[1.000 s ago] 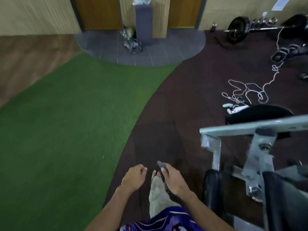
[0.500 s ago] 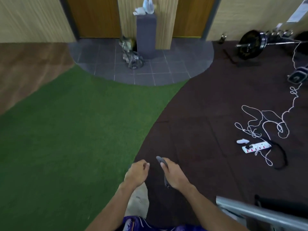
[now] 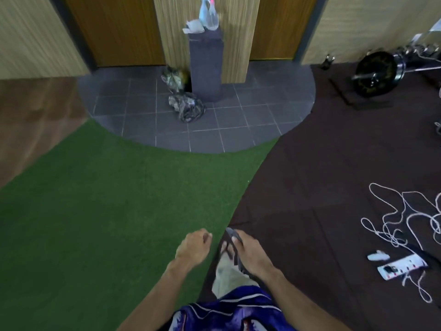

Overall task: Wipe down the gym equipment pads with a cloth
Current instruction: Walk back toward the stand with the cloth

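A white cloth (image 3: 193, 27) lies on top of a dark grey pedestal (image 3: 206, 68) at the far wall, next to a clear spray bottle (image 3: 209, 17). No equipment pad is in view. My left hand (image 3: 193, 247) hangs low in the middle with loosely curled fingers and holds nothing. My right hand (image 3: 250, 254) grips a thin dark flat object (image 3: 232, 235) whose tip sticks out forward; I cannot tell what it is. Under the hands I see my foot in a sandal (image 3: 225, 266) and blue shorts.
Green turf (image 3: 107, 211) covers the left, dark rubber flooring (image 3: 322, 175) the right, grey tiles (image 3: 238, 120) lie before the pedestal. Crumpled bags (image 3: 187, 107) sit at its base. A barbell (image 3: 374, 74) is at the far right. A white cord (image 3: 403, 220) and power strip (image 3: 402, 267) lie on the right.
The grey machine frame and its black pads have dropped out of view. The pedestal and tiles have come closer. Both hands keep their pose, the right still holding the dark object.
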### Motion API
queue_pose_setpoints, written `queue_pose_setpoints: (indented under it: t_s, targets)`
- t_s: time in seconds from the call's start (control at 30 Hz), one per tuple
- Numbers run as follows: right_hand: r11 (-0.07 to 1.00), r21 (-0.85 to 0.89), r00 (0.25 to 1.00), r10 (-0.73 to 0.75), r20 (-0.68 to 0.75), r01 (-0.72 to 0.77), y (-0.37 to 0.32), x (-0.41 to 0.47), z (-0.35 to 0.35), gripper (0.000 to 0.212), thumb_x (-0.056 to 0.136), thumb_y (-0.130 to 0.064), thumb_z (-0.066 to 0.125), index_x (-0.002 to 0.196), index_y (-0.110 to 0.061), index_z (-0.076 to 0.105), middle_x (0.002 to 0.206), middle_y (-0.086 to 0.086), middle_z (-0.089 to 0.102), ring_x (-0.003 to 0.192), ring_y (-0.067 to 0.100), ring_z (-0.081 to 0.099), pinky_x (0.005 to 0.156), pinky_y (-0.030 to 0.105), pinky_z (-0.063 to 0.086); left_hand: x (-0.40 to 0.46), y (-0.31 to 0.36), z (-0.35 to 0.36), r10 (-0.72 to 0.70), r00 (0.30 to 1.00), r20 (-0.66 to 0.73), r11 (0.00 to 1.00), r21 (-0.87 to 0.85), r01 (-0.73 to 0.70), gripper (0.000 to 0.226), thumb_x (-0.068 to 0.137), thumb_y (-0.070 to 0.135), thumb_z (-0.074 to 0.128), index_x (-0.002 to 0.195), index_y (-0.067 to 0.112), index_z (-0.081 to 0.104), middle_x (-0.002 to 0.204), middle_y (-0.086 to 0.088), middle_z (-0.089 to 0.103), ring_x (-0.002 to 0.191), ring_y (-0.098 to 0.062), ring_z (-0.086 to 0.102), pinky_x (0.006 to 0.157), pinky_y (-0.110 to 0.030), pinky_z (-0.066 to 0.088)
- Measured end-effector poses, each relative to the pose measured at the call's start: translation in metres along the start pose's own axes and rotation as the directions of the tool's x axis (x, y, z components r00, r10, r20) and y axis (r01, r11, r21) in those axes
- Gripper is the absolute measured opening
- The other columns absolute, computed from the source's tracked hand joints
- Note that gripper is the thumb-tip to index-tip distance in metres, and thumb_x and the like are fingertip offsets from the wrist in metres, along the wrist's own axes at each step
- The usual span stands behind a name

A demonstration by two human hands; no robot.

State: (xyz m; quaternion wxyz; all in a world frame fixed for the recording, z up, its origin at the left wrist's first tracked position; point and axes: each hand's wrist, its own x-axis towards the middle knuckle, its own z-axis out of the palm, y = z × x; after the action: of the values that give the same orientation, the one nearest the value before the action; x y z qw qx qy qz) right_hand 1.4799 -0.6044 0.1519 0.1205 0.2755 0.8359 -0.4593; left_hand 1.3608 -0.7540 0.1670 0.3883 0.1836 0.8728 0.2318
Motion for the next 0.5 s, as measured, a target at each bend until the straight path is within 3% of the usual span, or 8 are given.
queue_pose_setpoints:
  t_s: [0.17, 0.3, 0.4, 0.5]
  targets:
    - [0.999, -0.044, 1.000, -0.014, 0.024, 0.015, -0.019, 0.160, -0.067, 0.039, 0.106, -0.036, 0.036, 0.139, -0.023, 0.052, 0.124, 0.004, 0.067, 0.110, 0.019, 0.064, 0.095, 0.038, 0.051, 0.145, 0.061, -0.068, -0.018, 1.000, -0.016, 1.000, 0.000, 0.018, 0.032, 0.104, 0.036, 0.040, 0.101, 0.013, 0.062, 0.087, -0.008, 0.066, 0.069, -0.019, 0.056, 0.065, -0.029, 0.045]
    - [0.992, -0.106, 0.996, -0.054, 0.070, 0.062, -0.047, 0.269, -0.140, 0.044, 0.107, -0.038, 0.034, 0.146, -0.023, 0.047, 0.141, 0.000, 0.058, 0.127, 0.017, 0.055, 0.105, 0.034, 0.044, 0.246, 0.119, -0.123, -0.050, 0.999, 0.003, 0.999, 0.013, 0.050, 0.033, 0.104, 0.035, 0.039, 0.104, 0.011, 0.062, 0.093, -0.007, 0.069, 0.078, -0.020, 0.063, 0.073, -0.034, 0.054]
    - [0.994, -0.106, 0.997, -0.034, 0.064, 0.040, -0.070, 0.342, -0.192, 0.045, 0.107, -0.039, 0.034, 0.146, -0.023, 0.046, 0.140, 0.003, 0.059, 0.126, 0.021, 0.056, 0.102, 0.037, 0.046, 0.313, 0.158, -0.161, -0.058, 0.998, -0.007, 0.998, -0.011, 0.058, 0.035, 0.104, 0.036, 0.040, 0.104, 0.009, 0.063, 0.095, -0.010, 0.071, 0.078, -0.023, 0.065, 0.074, -0.035, 0.053]
    - [0.993, -0.110, 0.997, -0.033, 0.063, 0.040, -0.089, 0.414, -0.232, 0.043, 0.107, -0.035, 0.035, 0.147, -0.021, 0.046, 0.141, 0.001, 0.058, 0.128, 0.020, 0.056, 0.101, 0.031, 0.045, 0.380, 0.193, -0.200, -0.057, 0.998, -0.015, 0.998, -0.023, 0.057, 0.034, 0.104, 0.034, 0.041, 0.106, 0.009, 0.064, 0.091, -0.007, 0.068, 0.076, -0.021, 0.062, 0.070, -0.032, 0.050]
